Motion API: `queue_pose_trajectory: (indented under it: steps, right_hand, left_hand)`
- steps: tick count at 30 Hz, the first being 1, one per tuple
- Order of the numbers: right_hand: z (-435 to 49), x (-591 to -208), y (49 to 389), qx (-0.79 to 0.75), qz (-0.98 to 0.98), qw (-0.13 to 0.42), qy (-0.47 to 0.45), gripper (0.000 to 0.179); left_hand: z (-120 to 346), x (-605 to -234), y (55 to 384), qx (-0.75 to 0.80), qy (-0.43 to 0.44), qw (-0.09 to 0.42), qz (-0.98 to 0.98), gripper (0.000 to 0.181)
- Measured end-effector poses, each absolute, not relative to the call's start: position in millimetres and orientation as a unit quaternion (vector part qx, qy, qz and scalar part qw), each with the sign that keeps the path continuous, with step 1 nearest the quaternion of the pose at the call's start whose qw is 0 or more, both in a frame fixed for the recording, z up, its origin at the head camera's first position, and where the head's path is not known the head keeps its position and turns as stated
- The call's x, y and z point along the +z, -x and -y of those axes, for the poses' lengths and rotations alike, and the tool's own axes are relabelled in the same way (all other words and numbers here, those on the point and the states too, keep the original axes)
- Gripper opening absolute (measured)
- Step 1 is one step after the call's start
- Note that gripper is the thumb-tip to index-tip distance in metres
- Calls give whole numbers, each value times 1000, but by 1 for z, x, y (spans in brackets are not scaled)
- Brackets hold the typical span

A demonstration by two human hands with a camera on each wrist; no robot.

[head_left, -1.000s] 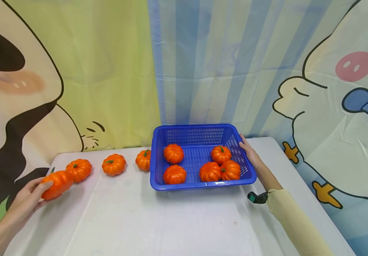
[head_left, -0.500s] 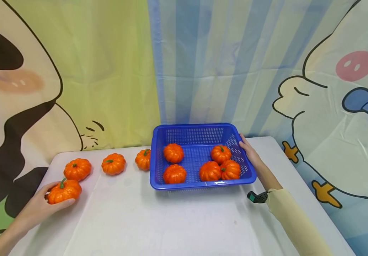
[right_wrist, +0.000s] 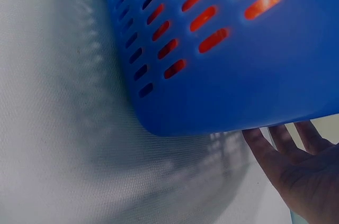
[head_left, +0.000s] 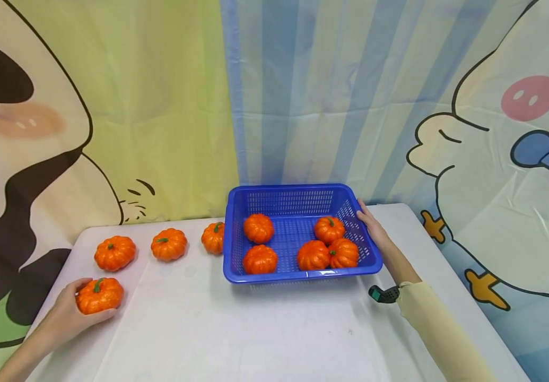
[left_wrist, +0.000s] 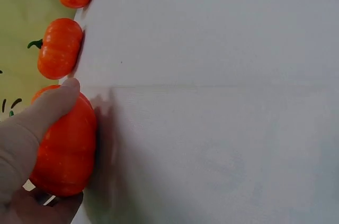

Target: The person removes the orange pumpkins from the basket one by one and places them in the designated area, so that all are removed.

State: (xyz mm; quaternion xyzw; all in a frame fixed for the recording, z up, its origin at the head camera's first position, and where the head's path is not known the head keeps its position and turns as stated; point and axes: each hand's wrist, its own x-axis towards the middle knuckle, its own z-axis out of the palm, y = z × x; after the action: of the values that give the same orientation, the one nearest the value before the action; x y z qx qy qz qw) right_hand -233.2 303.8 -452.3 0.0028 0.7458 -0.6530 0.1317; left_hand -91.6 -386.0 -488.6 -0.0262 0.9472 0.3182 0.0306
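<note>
At the left end of the table (head_left: 183, 331), your left hand (head_left: 66, 314) grasps a pumpkin (head_left: 101, 300), thumb along its near side and fingers round its left and far side. To hold it well, set thumb and fingers opposite each other at its widest part; the skin looks glossy and may slip. A light, even squeeze should be enough, and the stem (head_left: 97, 286) is best left free, as it is probably the weakest place to pull.

The pumpkin sits upright, stem pointing up, its tip leaning slightly right. It is squat, so its long axis is its width, lying level, with the short way up and down. Whether it bears fully on the table or hangs just above, I cannot tell.

Just behind it, not touching, is the rear pumpkin (head_left: 115, 254), first of a row of three leading toward the basket (head_left: 298, 276). Over there your right hand (head_left: 373, 227) rests fairly straight fingers against the basket's right side. Five pumpkins (head_left: 313, 256) lie inside: two left, three grouped right.
</note>
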Motion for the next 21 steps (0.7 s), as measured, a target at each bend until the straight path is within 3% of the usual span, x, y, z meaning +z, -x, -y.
queue_pose_trajectory:
  steps: [8,16,21]
  right_hand:
    - [-305,-453,235,-661,-739,134,-4,59]
    - [-299,-439,229,-672,-727,143,-8,59]
    - [-302,-444,233,-663,-735,141,-8,58]
  left_hand:
    - [386,-492,91,290,21,61,-955,119]
    - [380,-459,88,322,-12,-58,-945,124]
    - [359,-438,81,368,-22,-49,-928,116]
